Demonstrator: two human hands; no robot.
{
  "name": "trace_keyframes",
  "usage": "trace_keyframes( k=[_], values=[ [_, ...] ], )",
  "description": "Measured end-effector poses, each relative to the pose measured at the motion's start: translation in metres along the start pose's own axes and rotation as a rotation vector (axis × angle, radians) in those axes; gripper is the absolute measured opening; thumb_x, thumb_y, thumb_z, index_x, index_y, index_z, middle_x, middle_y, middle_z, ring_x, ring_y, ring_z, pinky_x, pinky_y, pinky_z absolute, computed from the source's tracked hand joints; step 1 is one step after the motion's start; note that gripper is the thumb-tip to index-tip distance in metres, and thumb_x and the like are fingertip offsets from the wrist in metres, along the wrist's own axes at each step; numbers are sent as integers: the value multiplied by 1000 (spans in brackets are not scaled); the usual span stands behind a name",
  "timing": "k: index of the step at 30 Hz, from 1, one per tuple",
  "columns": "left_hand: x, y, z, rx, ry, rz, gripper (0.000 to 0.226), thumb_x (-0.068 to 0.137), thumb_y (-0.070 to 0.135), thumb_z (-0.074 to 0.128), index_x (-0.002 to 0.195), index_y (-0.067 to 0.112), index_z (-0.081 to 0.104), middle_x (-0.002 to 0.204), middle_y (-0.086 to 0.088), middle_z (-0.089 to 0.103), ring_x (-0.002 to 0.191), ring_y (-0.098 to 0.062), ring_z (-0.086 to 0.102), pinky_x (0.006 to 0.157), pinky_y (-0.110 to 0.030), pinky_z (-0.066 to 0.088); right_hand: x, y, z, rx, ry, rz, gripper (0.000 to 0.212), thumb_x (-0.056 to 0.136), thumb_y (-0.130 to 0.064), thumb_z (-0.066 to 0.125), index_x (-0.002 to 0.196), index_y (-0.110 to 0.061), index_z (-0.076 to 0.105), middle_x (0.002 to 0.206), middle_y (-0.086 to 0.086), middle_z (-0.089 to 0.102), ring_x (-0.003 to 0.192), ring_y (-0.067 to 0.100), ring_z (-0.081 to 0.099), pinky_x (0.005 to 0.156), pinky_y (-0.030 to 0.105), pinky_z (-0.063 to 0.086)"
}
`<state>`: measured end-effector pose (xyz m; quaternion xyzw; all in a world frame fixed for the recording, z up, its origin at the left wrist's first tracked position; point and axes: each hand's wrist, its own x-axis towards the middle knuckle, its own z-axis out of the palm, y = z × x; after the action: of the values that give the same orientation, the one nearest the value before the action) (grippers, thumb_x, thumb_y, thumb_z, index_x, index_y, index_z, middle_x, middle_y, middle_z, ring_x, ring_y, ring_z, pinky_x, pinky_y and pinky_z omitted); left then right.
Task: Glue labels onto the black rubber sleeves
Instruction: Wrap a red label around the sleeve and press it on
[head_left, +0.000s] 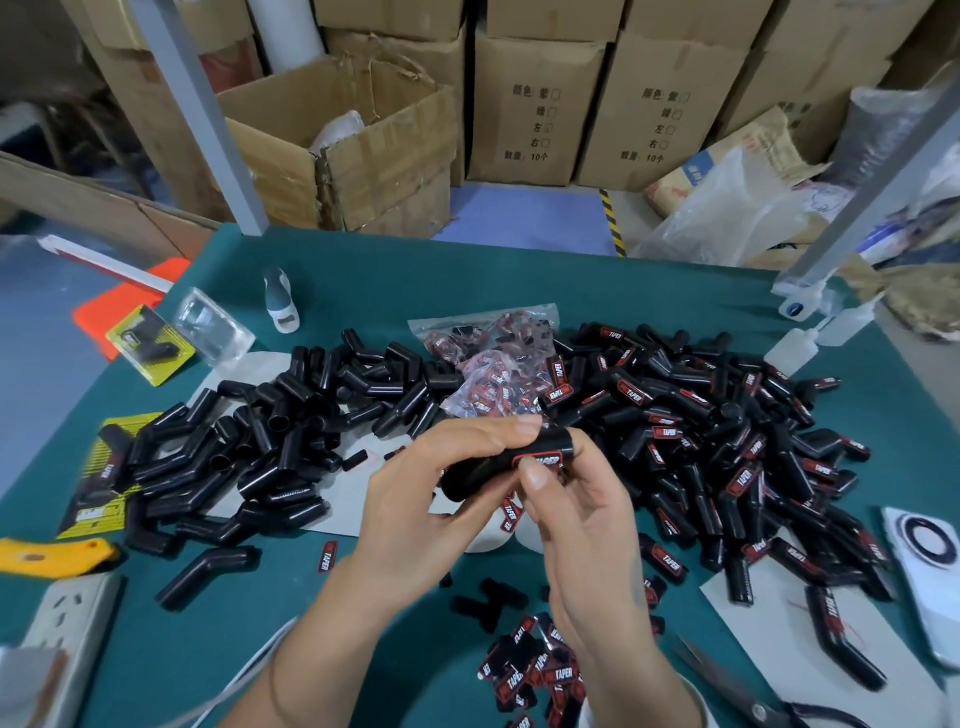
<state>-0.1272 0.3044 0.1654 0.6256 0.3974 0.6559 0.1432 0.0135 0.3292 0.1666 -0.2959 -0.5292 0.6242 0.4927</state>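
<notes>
A green-topped worktable (415, 270) fills the view, backed at twelve o'clock by stacked cardboard cartons (535, 104). Two heaps of black rubber sleeves cover its middle: an unlabelled pile (270, 441) at nine o'clock and a labelled pile (727, 431) at three o'clock, red-and-white tags showing on the latter. Between them, toward twelve, lies a clear bag of labels (488, 358); a loose scatter of labels (535, 670) sits at six o'clock. Small glue bottles (810, 338) stand at two o'clock, scissors (737, 696) at five.

At the centre, the left hand (441, 499) wraps its fingers over one sleeve (498, 467), gripping it above the table. The right hand (587, 525) curls around the sleeve's near end, its thumb (537, 475) pressing a label (537, 460) onto the rubber.

The bond looks the weak point. Should the thumb lift before the glue takes, the label may peel at its edges, since it lies on a curved surface. Sideways thumb pressure could slide it crooked while the adhesive is wet. Squeezed-out glue could foul the fingers and smear the next sleeve. Whether glue has spread beyond the label cannot be told.
</notes>
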Motion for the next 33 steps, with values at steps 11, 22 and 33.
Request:
trace_keyframes(
  k=[11, 22, 33],
  values=[
    [1, 1, -2, 88, 7, -51, 53, 98, 19, 75, 136, 49, 53, 127, 14, 73, 118, -19, 72, 96, -38, 59, 4, -4, -1, -72, -9, 32, 17, 92, -36, 66, 105, -28, 73, 82, 18, 57, 84, 13, 57, 84, 29, 48],
    [2, -3, -2, 72, 13, -107, 56, 94, 15, 79, 131, 49, 55, 124, 14, 73, 117, -17, 72, 96, -30, 57, 17, -1, -3, -71, 1, -20, 18, 98, -37, 62, 100, -25, 75, 73, -14, 56, 68, 2, 51, 67, 14, 44],
    [5, -5, -9, 68, -38, -14, 20, 98, 8, 72, 113, 20, 68, 126, 2, 72, 118, -26, 71, 97, -37, 56, 14, -4, -4, -137, -20, -6, 23, 97, -39, 64, 108, -23, 75, 93, 30, 60, 84, 27, 59, 81, 35, 50]
  ],
)
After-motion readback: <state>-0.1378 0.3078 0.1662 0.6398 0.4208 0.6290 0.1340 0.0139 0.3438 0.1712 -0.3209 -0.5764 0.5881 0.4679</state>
